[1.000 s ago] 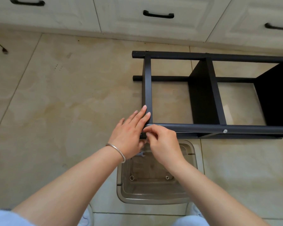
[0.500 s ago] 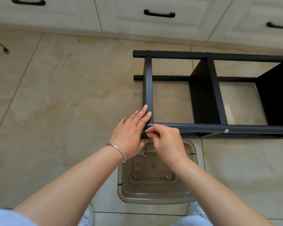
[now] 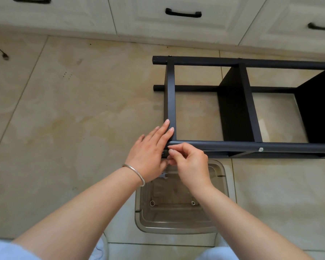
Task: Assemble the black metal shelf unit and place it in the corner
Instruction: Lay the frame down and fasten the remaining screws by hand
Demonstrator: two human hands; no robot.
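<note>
1. The black metal shelf unit (image 3: 248, 102) lies on its side on the tiled floor (image 3: 73, 109), its long axis running left to right, with the near post (image 3: 251, 146) crossing just ahead of both hands.
2. The joint being worked on sits at the left end of that near post, where the end crossbar (image 3: 170, 98) meets it. It lies directly at the tips of the right hand (image 3: 189, 164), slightly left of them.
3. The right hand's thumb and forefinger are pinched together against the underside of the post; whatever small part they hold is hidden, so I cannot tell what it is.
4. The left hand (image 3: 148, 154) has its fingers (image 3: 163, 132) straight and pressed together, laid flat along the crossbar's lower end, seemingly steadying it.
5. Both hands are at the corner; the right is the nearer to the fastening point.
6. A silver bolt head (image 3: 260, 149) shows further right on the post.
7. A clear plastic bin (image 3: 178, 220) stands under the wrists, and a small flat wrench (image 3: 163, 175) lies at its far rim, within reach.
8. Cabinet drawers (image 3: 176, 15) stand well beyond; nothing blocks the joint.
</note>
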